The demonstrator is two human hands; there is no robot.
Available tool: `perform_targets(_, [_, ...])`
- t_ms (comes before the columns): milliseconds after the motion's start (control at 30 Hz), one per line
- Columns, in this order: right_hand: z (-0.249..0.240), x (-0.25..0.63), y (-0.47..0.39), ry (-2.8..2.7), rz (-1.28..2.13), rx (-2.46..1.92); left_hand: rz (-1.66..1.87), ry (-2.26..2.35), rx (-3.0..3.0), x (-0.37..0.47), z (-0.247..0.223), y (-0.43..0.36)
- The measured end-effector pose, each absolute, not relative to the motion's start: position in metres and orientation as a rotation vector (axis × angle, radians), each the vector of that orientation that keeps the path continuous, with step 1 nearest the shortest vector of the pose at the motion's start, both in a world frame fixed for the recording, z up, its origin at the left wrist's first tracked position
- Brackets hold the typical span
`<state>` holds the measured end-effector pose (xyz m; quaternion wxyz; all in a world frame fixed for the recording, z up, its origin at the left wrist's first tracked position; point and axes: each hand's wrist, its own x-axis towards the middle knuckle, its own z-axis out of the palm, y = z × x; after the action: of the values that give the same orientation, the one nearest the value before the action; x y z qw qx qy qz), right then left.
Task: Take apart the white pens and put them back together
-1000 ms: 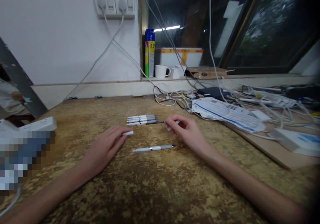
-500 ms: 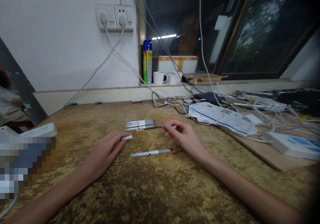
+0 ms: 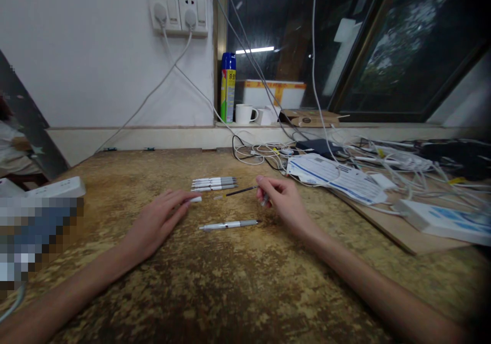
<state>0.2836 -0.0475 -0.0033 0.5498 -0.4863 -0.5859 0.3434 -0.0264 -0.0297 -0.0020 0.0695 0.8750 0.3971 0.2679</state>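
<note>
My left hand [image 3: 163, 218] rests on the worn wooden table, its fingertips closed on a short white pen barrel [image 3: 195, 199]. To the right, my right hand [image 3: 282, 200] is pinched round a small grey pen part [image 3: 265, 199] that is mostly hidden by the fingers. A thin dark refill [image 3: 241, 191] with a yellowish left end reaches from the table to the right fingertips. Several white and grey pens [image 3: 214, 183] lie side by side just behind. Nearer to me, a single white and grey pen [image 3: 230, 225] lies between the hands.
Tangled cables [image 3: 261, 153] and a printed paper sheet [image 3: 333, 176] cover the back right. At the right is a white box [image 3: 441, 221] on a thin board [image 3: 391, 231]. A power strip [image 3: 59, 190] stands at the left edge.
The refill has tilted, its right end now higher at my right fingertips. My right hand's fingers have shifted, with the grey part lower among them. The view has moved slightly.
</note>
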Motion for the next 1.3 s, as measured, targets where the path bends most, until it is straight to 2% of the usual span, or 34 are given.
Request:
perform_targets(867, [-0.0095, 0.2793, -0.0487, -1.517, 0.802, -1.111, 0.816, 1.145, 2.525, -0.0222, 0.0012, -0.0325])
perform_targets(1300, [-0.0092, 0.2783, -0.0503, -1.541, 0.666, -1.113, 0.852, 1.138, 2.457, -0.0239, 0.0005, -0.0311])
